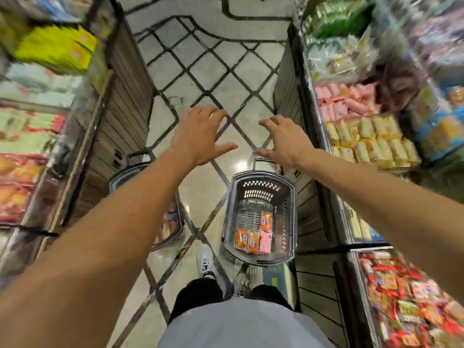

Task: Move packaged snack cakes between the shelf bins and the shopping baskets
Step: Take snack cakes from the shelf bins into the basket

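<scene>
Head view, looking straight down the aisle: both arms are stretched out in front, and both hands are empty. The left hand (200, 135) has its fingers spread and lightly bent, thumb pointing inward, nothing in it. The right hand (285, 140) mirrors it, fingers loosely arched, thumb toward the left hand, nothing in it either. The 2 hands hang in the air above the tiled floor (200, 69), near each other but not touching.

Down below the right hand sits the right basket (291, 222) on the floor, just beside the base of the right-hand shelving. Inside it, at the near end, lie 3 orange snack cake packs (247, 241) and 1 pink pack (265, 241), bunched together. The left basket (120, 175) stands on the floor under the left forearm, mostly hidden by it; pinkish packs show in it, blurred.

On the right shelf, a bin of pink snack cakes (344, 101) sits next to a bin of yellow snack cakes (369, 141) closer to the person. The left shelves are too blurred to read. The person's 2 shoes (206, 259) stand between the baskets.
</scene>
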